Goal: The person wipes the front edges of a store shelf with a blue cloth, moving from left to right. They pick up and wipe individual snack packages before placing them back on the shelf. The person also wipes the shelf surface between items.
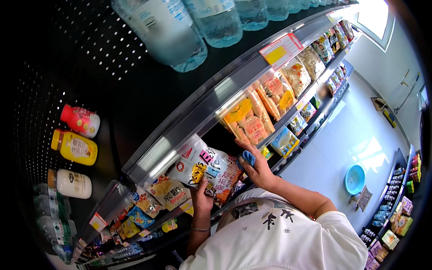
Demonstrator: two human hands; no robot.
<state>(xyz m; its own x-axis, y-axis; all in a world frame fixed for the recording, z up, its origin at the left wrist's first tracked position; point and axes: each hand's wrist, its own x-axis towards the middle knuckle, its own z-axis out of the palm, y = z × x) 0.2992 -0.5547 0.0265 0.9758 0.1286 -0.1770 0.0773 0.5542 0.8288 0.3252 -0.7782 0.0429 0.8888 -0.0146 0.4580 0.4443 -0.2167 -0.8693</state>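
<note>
The shelving (211,96) fills most of my view, its grey rail bending from lower left to upper right. To my right the pale floor (342,135) opens into a free aisle, with a blue basin (354,178) and a second rack (396,211) of small goods at the far side. On the dark top board stand big water bottles (180,27). Left of them, against the perforated back panel, sit three small bottles: red (80,120), yellow (74,146) and white (69,183). A red and yellow tag (281,49) hangs on the rail. Under it, orange snack packs (252,119) crowd the shelf.

My left hand (201,198) is clenched on the lower edge of a white snack bag (204,171), held up just in front of the shelf edge, below the rail. My right hand (254,166) is closed on a blue cloth (247,158), pressed to the shelf lip just beside the bag. More bags (153,202) lie lower left.
</note>
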